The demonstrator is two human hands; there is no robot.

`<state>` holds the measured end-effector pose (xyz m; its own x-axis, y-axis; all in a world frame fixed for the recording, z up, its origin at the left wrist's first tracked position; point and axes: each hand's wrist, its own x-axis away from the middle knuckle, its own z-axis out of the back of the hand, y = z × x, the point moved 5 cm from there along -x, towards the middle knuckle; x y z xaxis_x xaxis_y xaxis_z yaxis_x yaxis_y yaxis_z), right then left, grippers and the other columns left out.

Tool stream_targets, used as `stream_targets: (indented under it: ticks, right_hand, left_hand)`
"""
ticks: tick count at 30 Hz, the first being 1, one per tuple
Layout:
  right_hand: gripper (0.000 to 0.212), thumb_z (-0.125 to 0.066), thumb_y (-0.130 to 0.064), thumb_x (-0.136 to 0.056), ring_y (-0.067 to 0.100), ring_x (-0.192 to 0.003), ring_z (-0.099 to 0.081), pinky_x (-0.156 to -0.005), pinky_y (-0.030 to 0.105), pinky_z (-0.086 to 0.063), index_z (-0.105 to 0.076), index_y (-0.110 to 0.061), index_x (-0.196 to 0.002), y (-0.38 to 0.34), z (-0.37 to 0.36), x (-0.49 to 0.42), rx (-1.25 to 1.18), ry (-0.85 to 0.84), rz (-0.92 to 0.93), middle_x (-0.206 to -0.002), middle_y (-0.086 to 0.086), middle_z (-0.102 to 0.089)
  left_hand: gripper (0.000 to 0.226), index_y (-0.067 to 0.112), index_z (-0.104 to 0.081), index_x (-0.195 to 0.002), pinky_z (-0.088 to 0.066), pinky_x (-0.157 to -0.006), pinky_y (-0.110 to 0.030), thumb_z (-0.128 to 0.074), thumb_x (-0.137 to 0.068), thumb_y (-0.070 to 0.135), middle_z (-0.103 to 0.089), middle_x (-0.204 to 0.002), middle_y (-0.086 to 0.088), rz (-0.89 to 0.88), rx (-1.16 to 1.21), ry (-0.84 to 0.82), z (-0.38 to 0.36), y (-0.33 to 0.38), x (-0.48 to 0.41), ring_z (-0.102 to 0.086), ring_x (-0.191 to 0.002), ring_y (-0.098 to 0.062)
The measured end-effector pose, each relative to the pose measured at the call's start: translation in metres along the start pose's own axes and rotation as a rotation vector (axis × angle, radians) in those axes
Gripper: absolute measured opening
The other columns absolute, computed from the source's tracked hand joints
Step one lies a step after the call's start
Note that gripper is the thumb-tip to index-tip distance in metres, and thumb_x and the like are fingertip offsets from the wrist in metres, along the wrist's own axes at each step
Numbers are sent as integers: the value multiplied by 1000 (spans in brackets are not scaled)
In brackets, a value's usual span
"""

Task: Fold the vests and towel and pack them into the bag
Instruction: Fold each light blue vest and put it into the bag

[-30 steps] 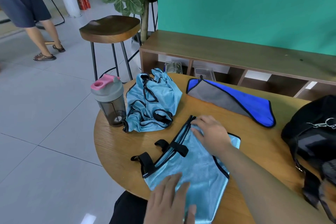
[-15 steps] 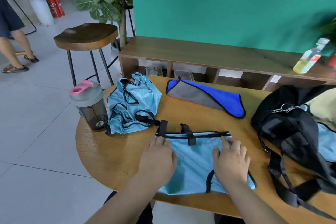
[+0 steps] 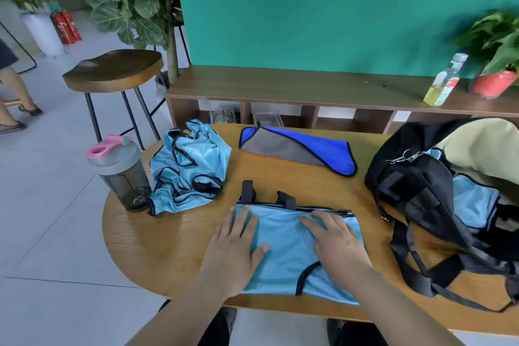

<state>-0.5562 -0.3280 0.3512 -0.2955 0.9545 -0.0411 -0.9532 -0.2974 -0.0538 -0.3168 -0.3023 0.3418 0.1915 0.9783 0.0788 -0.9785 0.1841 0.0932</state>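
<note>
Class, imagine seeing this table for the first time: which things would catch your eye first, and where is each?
The left hand and right hand press flat on a light blue vest at the near edge of the table. A crumpled vest lies at left beside a shaker, and a blue-and-grey towel lies at the back. An open black bag sits on the right.

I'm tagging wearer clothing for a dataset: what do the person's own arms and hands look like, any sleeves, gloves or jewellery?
Both are bare. The left hand and right hand wear no gloves or visible rings. The left forearm and right forearm show no sleeve, watch or band down to the frame's edge; higher up is out of view.
</note>
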Motion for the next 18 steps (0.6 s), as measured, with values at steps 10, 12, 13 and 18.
stream_targets:
  ticks: [10, 12, 13, 18]
  right_hand:
    - [79, -55, -33, -100, 29, -144, -22, -119, 48, -31, -13, -36, -166, -26, 8, -15, 92, -74, -32, -158, 4, -19]
    - [64, -46, -41, -103, 30, -142, -29, -119, 50, -32, -25, -36, -164, -36, 6, -18, 62, -19, -47, -154, 5, -29]
    - [61, -43, -45, -105, 29, -142, -32, -120, 50, -32, -29, -37, -163, -38, 4, -18, 45, 2, -55, -153, 5, -32]
    - [63, -24, -62, -106, 22, -156, -11, -130, 47, -12, -15, -43, -165, -29, -7, -14, -47, -36, -68, -166, -3, -17]
  left_hand:
    - [61, 8, -63, -141, -37, -119, -54, -72, -87, 32, -52, -154, -16, 37, -85, 195, 19, 22, -8, -39, -149, -39]
    - [56, 9, -61, -142, -37, -121, -47, -68, -89, 27, -52, -153, -10, -35, -19, 202, 15, 38, -15, -36, -148, -31]
    - [55, 11, -54, -148, -33, -125, -45, -58, -97, 30, -46, -158, -9, -53, 20, 199, 9, 39, -19, -28, -152, -29]
    - [73, 31, 2, -168, 3, -132, -47, -13, -105, 66, 24, -173, -1, -38, 30, 85, -15, 28, -23, 26, -158, -23]
